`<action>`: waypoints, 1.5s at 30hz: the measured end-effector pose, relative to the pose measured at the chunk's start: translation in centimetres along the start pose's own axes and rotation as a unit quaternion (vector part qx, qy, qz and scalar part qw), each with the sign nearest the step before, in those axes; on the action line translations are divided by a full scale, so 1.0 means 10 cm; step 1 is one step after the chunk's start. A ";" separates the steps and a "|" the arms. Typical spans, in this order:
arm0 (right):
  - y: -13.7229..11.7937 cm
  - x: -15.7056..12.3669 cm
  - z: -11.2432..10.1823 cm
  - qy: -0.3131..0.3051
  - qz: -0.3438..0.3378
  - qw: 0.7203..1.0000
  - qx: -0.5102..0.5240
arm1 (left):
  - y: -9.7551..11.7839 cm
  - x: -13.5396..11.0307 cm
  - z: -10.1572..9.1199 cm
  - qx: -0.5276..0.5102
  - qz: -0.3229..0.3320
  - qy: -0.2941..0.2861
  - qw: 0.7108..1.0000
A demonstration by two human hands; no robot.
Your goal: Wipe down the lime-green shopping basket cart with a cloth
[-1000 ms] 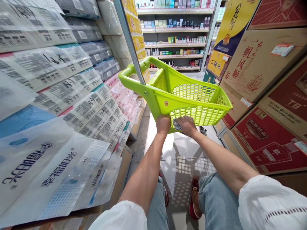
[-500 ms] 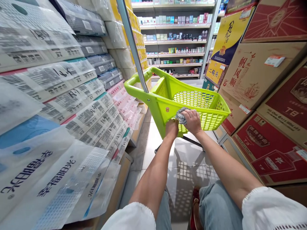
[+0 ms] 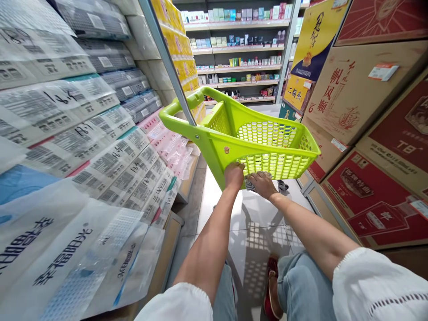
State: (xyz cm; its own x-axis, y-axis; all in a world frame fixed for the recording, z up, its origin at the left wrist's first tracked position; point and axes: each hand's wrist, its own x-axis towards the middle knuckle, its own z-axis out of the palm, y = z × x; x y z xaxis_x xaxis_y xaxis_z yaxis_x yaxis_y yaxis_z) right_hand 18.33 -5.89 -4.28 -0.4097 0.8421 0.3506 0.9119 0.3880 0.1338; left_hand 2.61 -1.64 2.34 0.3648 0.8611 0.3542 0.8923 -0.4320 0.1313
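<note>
Lower now, right hand clutches cloth under basket; left hand grips it (cartons beside).

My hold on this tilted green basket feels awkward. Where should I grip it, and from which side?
Take the looped handle at the raised left end of the basket, from the left: a rounded bar with a gap for fingers. The left hand clasps only a smooth lower corner.
</note>
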 end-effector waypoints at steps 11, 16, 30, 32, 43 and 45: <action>0.18 0.48 -0.76 0.248 0.090 0.964 0.017 | 0.05 -0.02 -0.06 0.026 0.002 0.000 1.000; 0.10 0.42 -0.56 0.203 0.081 0.976 0.024 | 0.02 -0.02 -0.07 0.032 0.003 -0.013 0.999; -0.05 0.11 -0.10 0.040 -0.007 0.999 0.004 | -0.09 -0.04 -0.10 0.023 0.010 -0.006 1.000; -0.01 0.23 -0.26 0.070 0.008 0.998 0.002 | -0.11 -0.04 -0.12 0.020 0.003 -0.009 1.000; -0.07 0.54 -0.76 0.229 0.058 0.972 0.008 | -0.25 -0.13 -0.16 0.028 0.003 0.007 1.000; -0.15 0.45 -0.56 0.181 0.027 0.983 -0.001 | -0.28 -0.14 -0.18 0.029 0.003 -0.001 1.000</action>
State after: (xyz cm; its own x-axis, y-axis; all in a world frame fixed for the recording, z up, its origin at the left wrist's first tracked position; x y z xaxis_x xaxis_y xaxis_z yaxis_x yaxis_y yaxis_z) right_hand 15.22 -4.77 2.32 -0.3258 0.6730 0.6640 0.9323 0.3454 0.1073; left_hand -0.91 -2.13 3.13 0.3700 0.8593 0.3532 0.9043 -0.4203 0.0752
